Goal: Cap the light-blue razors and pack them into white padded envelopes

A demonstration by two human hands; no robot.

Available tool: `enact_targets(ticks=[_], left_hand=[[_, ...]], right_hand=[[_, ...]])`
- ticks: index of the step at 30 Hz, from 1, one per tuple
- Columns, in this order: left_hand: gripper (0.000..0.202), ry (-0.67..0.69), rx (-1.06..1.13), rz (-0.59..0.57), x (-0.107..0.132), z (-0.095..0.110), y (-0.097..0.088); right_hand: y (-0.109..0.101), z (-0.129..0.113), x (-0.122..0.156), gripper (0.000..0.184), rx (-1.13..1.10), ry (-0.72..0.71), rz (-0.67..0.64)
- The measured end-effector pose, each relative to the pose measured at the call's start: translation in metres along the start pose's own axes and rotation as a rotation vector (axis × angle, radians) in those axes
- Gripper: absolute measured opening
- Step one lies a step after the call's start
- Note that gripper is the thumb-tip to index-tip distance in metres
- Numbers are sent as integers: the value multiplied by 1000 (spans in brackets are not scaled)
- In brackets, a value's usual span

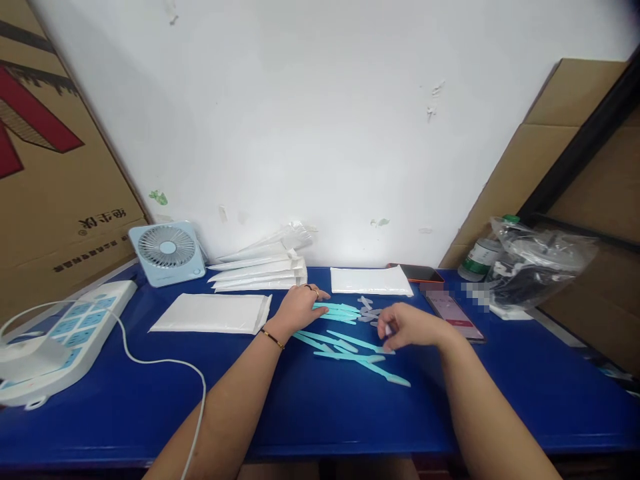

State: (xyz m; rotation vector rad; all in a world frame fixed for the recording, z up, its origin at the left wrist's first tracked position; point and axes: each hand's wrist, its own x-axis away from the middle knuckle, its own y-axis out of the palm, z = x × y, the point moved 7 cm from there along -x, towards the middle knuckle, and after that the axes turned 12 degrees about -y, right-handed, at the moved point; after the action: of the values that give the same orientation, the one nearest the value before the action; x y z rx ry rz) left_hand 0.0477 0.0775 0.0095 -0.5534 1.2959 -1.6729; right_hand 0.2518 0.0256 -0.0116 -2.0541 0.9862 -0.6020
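Observation:
My left hand [300, 308] rests at the left end of a bunch of turquoise eyebrow razors [343, 312], thumb and fingers apart. Below that bunch, several more turquoise razors with pale blade ends [350, 347] lie fanned out on the blue table. My right hand [413, 327] hovers at their right, its fingers curled into a pinch. A small whitish bit shows between those fingertips, too little of it to name. Just left of the right hand lies a small heap of translucent caps [367, 311].
White padded packets [213, 313] lie at left, with a stack of white sleeves [260, 272] behind. Another packet [371, 281] lies by the wall. Around stand a fan [167, 252], a power strip [83, 327] with a trailing cable, phones [453, 313], a bottle [481, 259] and a plastic bag [543, 267].

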Motion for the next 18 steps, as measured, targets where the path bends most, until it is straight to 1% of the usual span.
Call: enact_targets(ticks=[1,2,4,6,8,10,11,13,16,18], left_hand=[[29,1,19,-11,1,1,0],[28,10,35,-27,2,3,1],[27,53,54,-58,4,11,3],[29,121,46,-77,8,24,4],[33,182,7,-87,13,36,5],[34,214,-60,-103,15,41,8],[33,215,-95,-105,14,41,8],[32,181,-146,-86,11,32,6],[32,86,-162,-41,3,12,0],[27,44,-145,-30,1,4,-3]], right_hand=[[5,-1,1,25,10,-13,-56],[8,-2,1,22,33,-20,-82],[10,-5,-2,12,75,-24,-72],[10,-8,-7,9,82,-28,-21],[7,-13,-12,11,77,-41,54],[3,-18,-14,13,83,-67,121],[1,-19,-15,13,88,-80,145],[-4,-17,-14,12,94,-78,185],[-15,-5,-11,15,119,-1,272],[-23,-1,-9,17,166,46,355]])
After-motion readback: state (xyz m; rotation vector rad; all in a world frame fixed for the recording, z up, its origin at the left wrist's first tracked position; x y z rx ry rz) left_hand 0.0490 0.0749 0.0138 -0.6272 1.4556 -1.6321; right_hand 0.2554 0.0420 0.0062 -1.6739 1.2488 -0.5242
